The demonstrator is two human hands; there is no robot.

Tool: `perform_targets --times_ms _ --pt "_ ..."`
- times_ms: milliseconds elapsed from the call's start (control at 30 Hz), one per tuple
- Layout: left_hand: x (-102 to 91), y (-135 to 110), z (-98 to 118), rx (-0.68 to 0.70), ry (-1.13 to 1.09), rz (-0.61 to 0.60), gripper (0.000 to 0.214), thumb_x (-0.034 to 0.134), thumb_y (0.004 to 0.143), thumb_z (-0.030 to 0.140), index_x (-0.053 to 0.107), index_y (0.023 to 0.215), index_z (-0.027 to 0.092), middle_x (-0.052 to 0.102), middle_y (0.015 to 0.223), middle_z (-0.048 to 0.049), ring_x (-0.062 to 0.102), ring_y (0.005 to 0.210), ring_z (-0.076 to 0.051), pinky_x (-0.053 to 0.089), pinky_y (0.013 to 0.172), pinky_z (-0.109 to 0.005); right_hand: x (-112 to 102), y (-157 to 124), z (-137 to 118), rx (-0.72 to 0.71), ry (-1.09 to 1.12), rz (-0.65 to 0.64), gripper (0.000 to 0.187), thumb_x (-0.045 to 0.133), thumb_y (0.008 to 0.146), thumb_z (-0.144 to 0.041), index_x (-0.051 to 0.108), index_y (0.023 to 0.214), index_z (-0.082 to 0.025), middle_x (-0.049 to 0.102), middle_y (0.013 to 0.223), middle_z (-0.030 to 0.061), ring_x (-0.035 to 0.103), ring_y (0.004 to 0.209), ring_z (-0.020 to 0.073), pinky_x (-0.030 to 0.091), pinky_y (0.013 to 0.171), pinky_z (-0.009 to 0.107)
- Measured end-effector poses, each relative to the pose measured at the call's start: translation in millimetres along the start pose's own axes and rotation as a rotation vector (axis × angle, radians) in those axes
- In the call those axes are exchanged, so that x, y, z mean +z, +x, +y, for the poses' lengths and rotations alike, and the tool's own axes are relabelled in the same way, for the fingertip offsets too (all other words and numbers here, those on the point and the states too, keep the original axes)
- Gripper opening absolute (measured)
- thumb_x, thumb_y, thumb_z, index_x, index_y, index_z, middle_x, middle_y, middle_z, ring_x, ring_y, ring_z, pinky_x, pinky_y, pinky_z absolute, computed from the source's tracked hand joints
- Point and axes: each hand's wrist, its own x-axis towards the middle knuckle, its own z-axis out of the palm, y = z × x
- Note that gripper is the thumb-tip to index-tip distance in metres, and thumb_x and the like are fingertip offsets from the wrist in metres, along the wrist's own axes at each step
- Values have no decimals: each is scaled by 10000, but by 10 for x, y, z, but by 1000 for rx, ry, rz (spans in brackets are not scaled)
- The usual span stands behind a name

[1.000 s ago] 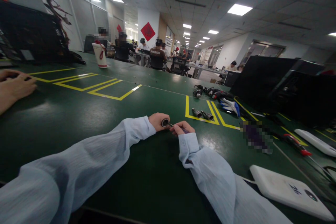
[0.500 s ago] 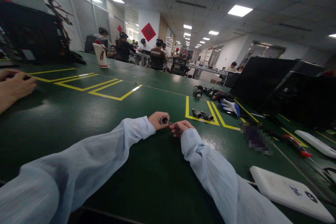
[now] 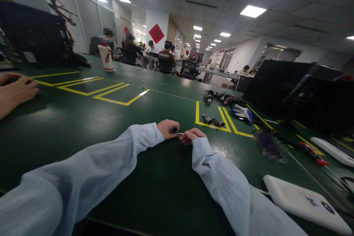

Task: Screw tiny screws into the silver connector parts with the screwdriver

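Observation:
My left hand (image 3: 165,127) is closed around a cylindrical metal connector (image 3: 173,130), whose round open end faces me. My right hand (image 3: 194,134) is just to its right, fingers pinched on a thin metal rod (image 3: 180,134). The rod's far tip reaches the connector's rim; whether it goes inside cannot be made out. Most of the connector's body is hidden in my left palm. Both hands are low over the green table (image 3: 166,177). Farther right, two similar metal connectors (image 3: 218,122) lie inside a yellow tape outline.
Behind those lie cabled connectors (image 3: 221,97) and a blue-white glove (image 3: 242,113). To my right are a red-handled screwdriver (image 3: 312,153) and a white power bank (image 3: 301,201). A paper cup (image 3: 106,58) stands at the back. Another person's hand (image 3: 18,88) rests at far left.
Both hands have shifted very slightly, and the connector's open end has turned and dipped a little. The rod remains at its rim. The other person's hand at far left has moved slightly.

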Motion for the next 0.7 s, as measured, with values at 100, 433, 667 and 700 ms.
perform_targets --times_ms 100,433,667,700 --pt "-5 -4 12 10 -22 -1 227 581 649 344 505 613 133 494 553 27 435 513 -74 327 479 -176 8 -9 5 -25 -8 -5 139 629 617 -256 551 558 -158 657 523 -4 561 423 91 441 415 197" --pt "-18 26 -9 -31 -213 84 214 586 633 315 485 611 127 486 553 26 433 510 -72 353 478 -177 -9 31 23 56 170 -76 179 675 590 -303 555 604 -169 680 600 4 590 487 103 455 417 201" --pt "-12 23 11 -68 -233 121 192 592 628 285 487 619 124 490 553 33 432 507 -66 357 477 -170 -19 35 27 68 195 -91 173 664 625 -307 552 642 -177 684 633 2 594 508 110 460 431 212" --pt "-10 21 12 -66 -223 120 189 588 630 285 488 616 125 493 553 32 435 510 -67 358 477 -170 -16 32 28 59 183 -80 174 662 627 -309 551 641 -176 683 630 1 591 500 109 459 428 212"
